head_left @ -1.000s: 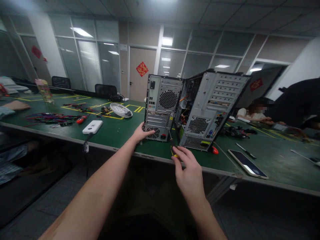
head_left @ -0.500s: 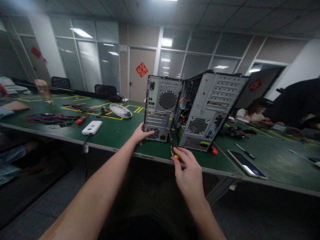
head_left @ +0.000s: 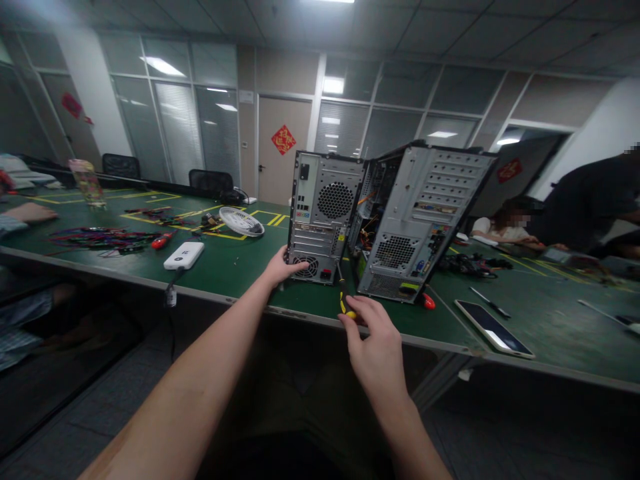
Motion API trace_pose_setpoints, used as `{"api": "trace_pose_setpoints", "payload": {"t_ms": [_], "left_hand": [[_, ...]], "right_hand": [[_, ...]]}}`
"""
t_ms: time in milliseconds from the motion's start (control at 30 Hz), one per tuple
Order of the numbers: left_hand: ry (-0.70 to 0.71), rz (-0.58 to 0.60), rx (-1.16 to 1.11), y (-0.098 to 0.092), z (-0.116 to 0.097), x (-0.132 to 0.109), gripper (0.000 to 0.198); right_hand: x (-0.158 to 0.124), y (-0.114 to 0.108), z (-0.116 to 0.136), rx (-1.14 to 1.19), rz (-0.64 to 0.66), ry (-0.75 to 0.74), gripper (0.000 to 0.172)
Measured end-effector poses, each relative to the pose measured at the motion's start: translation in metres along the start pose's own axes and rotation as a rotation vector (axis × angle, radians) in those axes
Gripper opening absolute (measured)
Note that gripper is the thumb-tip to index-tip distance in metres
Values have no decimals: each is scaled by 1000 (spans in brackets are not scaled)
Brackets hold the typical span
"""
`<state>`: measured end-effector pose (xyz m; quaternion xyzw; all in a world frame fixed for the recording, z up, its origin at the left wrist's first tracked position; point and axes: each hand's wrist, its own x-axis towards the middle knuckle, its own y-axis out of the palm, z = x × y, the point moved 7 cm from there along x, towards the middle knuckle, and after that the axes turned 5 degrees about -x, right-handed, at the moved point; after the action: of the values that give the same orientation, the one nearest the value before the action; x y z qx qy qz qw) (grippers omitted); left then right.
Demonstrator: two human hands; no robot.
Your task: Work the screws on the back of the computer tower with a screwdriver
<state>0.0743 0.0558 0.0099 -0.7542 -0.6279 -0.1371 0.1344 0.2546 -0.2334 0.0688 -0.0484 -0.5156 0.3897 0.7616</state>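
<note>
Two grey computer cases stand upright on the green table (head_left: 235, 267), rear panels toward me. My left hand (head_left: 281, 265) grips the lower left corner of the left case (head_left: 325, 217). My right hand (head_left: 373, 340) is closed on a black and yellow screwdriver (head_left: 345, 299), whose shaft points up toward the gap between the cases. The right case (head_left: 420, 220) is turned at an angle with its inside showing.
A white power bank (head_left: 185, 255) with a cable, a white fan guard (head_left: 242, 221), a red-handled tool (head_left: 163, 240) and a heap of coloured wires (head_left: 103, 237) lie to the left. To the right is a phone (head_left: 493, 327). Other people sit at both table ends.
My right hand with the screwdriver has shifted slightly left and up. My left hand has stayed on the case. The person at far right has moved a little.
</note>
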Motion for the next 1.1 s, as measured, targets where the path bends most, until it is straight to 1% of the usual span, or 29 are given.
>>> {"api": "trace_pose_setpoints", "payload": {"t_ms": [100,167,267,400,533,700,833,967,1100], "left_hand": [[1,10,-22,0,0,0,93],[-2,8,-10,0,1,0,94],[-9,-3,16,-2,2,1,97],[-9,5,4,-1,2,1,96],[3,11,-13,0,1,1,94],[-2,3,-5,0,-1,0,92],[4,11,-25,0,-2,-1,92],[-11,9,-26,-1,1,0,95],[-8,6,-28,-1,0,-1,96]], "right_hand": [[0,-1,2,-35,15,-23,28],[0,-1,3,-34,4,-27,27],[2,-1,2,8,-23,10,23],[1,1,-1,53,-25,53,24],[1,-2,0,37,-33,21,27],[1,-2,5,1,11,-29,31],[1,1,2,41,8,10,26],[1,4,-1,81,18,60,25],[1,3,3,22,26,-14,27]]}}
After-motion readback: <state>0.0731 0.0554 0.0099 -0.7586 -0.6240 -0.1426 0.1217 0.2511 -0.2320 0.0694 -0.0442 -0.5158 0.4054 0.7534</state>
